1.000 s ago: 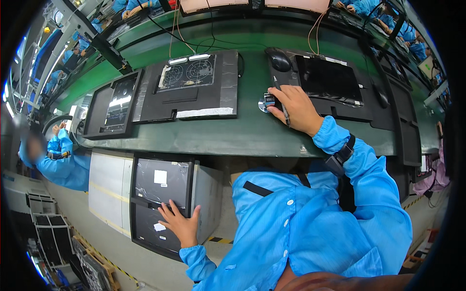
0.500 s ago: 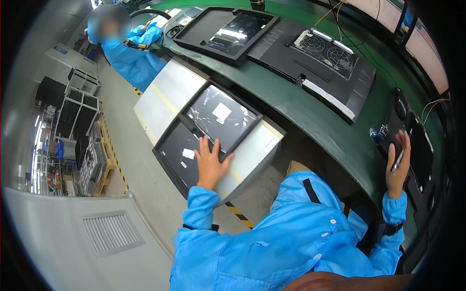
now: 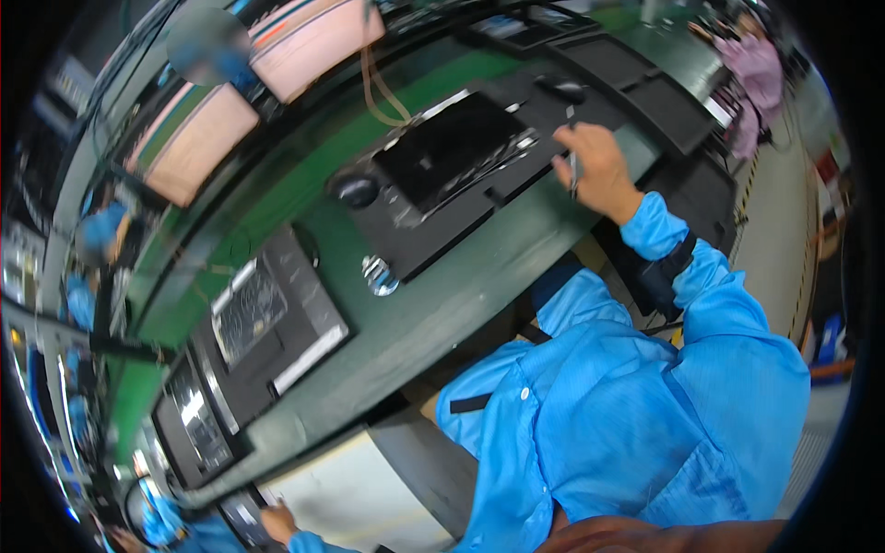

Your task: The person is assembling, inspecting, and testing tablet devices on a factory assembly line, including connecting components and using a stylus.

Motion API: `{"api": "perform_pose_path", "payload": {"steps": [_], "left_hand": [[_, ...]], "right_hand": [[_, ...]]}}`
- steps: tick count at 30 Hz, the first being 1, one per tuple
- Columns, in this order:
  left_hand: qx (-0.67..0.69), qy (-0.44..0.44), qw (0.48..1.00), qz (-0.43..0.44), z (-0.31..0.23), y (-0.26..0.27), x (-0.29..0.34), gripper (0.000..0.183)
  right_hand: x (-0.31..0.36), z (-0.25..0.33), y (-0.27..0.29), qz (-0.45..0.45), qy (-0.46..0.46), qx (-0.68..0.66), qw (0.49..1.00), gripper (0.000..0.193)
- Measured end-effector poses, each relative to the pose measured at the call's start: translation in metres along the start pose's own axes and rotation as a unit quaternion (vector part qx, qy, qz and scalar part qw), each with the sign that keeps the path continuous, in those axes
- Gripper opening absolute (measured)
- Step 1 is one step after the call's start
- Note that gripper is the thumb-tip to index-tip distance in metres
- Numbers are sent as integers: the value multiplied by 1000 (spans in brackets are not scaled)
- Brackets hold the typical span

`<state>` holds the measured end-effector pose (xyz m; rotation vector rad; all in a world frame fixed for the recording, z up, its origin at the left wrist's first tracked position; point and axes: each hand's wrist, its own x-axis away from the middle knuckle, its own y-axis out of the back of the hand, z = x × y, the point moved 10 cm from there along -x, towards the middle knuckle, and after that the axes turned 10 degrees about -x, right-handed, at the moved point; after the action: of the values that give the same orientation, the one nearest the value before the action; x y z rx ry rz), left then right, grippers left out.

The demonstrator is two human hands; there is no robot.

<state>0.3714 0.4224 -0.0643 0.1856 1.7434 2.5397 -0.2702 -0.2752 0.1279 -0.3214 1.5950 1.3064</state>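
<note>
a green workbench [image 3: 396, 336] bears a flat black board [image 3: 444, 230] under a glossy rectangular black screen [image 3: 450, 147]. the left hand [image 3: 277, 523] is too blurred to tell its fingers. a rounded black mouse [image 3: 560, 88] sits beyond the right hand [image 3: 595, 168], whose bent fingers hold a slim grey pen [image 3: 573, 171] near the screen.

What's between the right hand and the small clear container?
Head view: the near part of the black board lies between the right hand and the container.

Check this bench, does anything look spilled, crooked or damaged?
Nothing looks spilled. The clear film along the near edge of the dark panel looks wrinkled and bunched rather than flat; blur hides whether anything is damaged.
</note>
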Motion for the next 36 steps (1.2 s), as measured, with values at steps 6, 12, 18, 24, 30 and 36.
{"api": "perform_pose_path", "payload": {"steps": [6, 12, 18, 24, 30, 36], "left_hand": [[290, -410, 788, 356, -242, 71, 183, 33], [573, -541, 596, 153, -281, 207, 303, 35], [817, -385, 388, 181, -247, 243, 346, 64], [631, -489, 547, -252, -220, 253, 429, 64], [246, -223, 904, -269, -217, 197, 441, 93], [215, -122, 965, -92, -180, 43, 389, 77]], "right_hand": [[107, -236, 95, 79, -284, 328, 897, 44], [92, -179, 151, -76, -184, 209, 957, 28], [105, 0, 118, -70, 32, 49, 996, 39], [66, 183, 16, 84, 380, -270, 881, 16], [79, 369, -56, 186, 517, -498, 671, 23], [100, 423, -95, 233, 446, -525, 686, 25]]}}
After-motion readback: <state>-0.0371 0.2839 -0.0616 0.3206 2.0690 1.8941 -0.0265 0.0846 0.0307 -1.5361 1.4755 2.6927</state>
